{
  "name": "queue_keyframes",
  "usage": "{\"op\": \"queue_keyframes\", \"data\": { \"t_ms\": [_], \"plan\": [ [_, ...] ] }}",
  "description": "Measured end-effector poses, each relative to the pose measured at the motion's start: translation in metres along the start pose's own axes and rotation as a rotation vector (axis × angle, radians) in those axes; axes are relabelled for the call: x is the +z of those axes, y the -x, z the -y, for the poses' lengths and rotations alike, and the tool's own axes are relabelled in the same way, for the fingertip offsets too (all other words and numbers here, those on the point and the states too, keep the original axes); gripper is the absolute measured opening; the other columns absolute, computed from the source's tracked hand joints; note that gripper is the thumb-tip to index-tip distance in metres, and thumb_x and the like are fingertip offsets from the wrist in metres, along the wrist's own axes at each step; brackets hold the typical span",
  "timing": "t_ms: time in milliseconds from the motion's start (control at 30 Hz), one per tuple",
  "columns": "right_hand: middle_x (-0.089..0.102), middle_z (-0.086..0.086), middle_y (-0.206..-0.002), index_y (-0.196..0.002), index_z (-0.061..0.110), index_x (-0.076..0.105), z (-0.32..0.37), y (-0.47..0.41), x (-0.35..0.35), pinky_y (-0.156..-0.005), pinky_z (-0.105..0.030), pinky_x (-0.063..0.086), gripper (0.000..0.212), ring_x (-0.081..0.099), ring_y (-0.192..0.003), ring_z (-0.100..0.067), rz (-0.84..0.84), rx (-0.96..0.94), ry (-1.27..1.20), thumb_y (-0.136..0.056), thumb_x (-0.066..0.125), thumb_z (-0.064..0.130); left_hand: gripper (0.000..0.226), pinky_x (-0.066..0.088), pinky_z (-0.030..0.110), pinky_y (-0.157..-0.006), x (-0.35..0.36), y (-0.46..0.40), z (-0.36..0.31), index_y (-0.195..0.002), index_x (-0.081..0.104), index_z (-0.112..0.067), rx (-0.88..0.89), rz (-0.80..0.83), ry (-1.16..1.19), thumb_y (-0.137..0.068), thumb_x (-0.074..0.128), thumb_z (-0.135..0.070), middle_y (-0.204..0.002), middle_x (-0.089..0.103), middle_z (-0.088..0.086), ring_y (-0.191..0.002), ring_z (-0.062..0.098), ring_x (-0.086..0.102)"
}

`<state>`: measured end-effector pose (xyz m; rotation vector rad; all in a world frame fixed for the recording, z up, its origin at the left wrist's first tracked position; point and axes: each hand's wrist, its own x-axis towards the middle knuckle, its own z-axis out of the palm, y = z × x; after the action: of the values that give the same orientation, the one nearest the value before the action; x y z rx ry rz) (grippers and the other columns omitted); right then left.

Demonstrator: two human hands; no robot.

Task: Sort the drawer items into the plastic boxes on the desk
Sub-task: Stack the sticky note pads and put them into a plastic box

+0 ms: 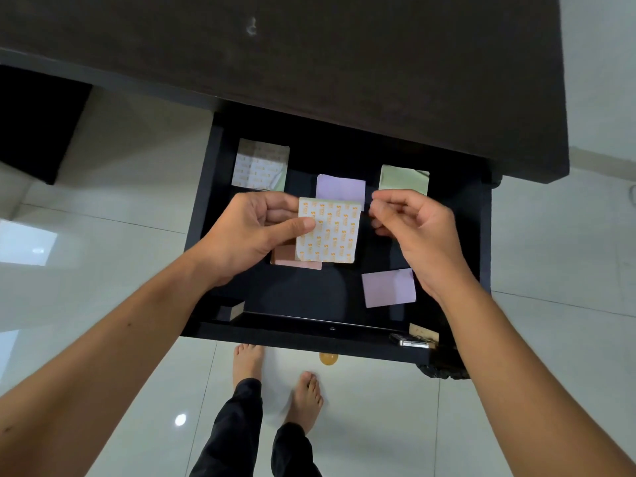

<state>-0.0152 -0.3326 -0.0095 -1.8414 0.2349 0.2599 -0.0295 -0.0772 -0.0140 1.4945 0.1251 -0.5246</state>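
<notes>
1. Drawer (pixel 206 187) is sitting pulled out from under the dark desk (pixel 309 63); the view is looking straight down into it.
2. Left hand (pixel 247 232) is pinching a patterned sticky pad (pixel 330 232) by its left edge, thumb on top and fingers underneath, holding it above the drawer's middle. Pad is showing a white face with an orange print.
3. Right hand (pixel 413 222) is hovering just right of that pad, fingers curled with thumb and forefinger tips close together. Cannot tell whether it is pinching anything; it is not touching the pad.
4. Items lying in the drawer:
 - second patterned pad (pixel 260 165) at the back left
 - purple pad (pixel 340 189) at the back middle, partly hidden behind the held pad
 - green pad (pixel 404 180) at the back right
 - pink pad (pixel 292 258) directly under the held pad, mostly hidden
 - lilac pad (pixel 389 287) at the front right, near the right wrist
5. A small metallic object (pixel 413 340) is lying in the front right corner; too blurred to identify.
6. A round yellowish knob (pixel 328 358) is sticking out of the drawer front.
7. Bare feet (pixel 247 363) are standing on the glossy white tiled floor (pixel 395 425) beneath the drawer.
</notes>
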Motion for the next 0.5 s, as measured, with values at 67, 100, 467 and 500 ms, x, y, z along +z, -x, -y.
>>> {"op": "queue_keyframes", "data": {
  "t_ms": [67, 100, 467, 500],
  "plan": [
    [0.075, 0.006, -0.109, -0.112, 0.024, 0.080, -0.010, -0.004, -0.008, -0.093, -0.031, 0.061, 0.016, 0.071, -0.102, -0.010, -0.174, -0.097, 0.231, -0.097, 0.076, 0.025, 0.021, 0.064, 0.033, -0.088, -0.001, 0.000, -0.001, -0.111, 0.074, -0.009, -0.010, -0.007, 0.024, -0.091, 0.074, -0.014, -0.108, 0.082, 0.007, -0.105, 0.021, 0.078],
    [0.072, 0.007, -0.115, -0.113, 0.023, 0.080, -0.015, -0.007, -0.011, -0.096, -0.029, 0.059, 0.016, 0.068, -0.107, -0.008, -0.232, -0.162, 0.336, -0.098, 0.075, 0.024, 0.020, 0.064, 0.033, -0.086, -0.001, 0.000, -0.001, -0.113, 0.073, -0.009, -0.015, -0.012, 0.033, -0.093, 0.072, -0.013, -0.108, 0.082, 0.007, -0.104, 0.021, 0.079],
    [0.063, 0.001, -0.127, -0.120, 0.013, 0.079, -0.030, -0.019, -0.010, -0.099, -0.012, 0.043, 0.028, 0.056, -0.124, -0.025, -0.163, -0.244, 0.750, -0.093, 0.080, 0.020, 0.020, 0.067, 0.035, -0.072, -0.002, -0.004, 0.000, -0.120, 0.069, -0.011, -0.048, -0.053, 0.026, -0.102, 0.064, -0.017, -0.108, 0.081, 0.004, -0.099, 0.021, 0.080],
    [0.060, 0.001, -0.123, -0.119, 0.015, 0.079, -0.032, -0.020, -0.009, -0.098, -0.026, 0.052, 0.029, 0.058, -0.119, -0.024, -0.174, -0.237, 0.717, -0.091, 0.082, 0.020, 0.020, 0.066, 0.034, -0.072, -0.003, -0.004, 0.000, -0.120, 0.069, -0.011, -0.048, -0.058, 0.027, -0.102, 0.064, -0.017, -0.108, 0.081, 0.004, -0.099, 0.021, 0.079]
  ]
}}
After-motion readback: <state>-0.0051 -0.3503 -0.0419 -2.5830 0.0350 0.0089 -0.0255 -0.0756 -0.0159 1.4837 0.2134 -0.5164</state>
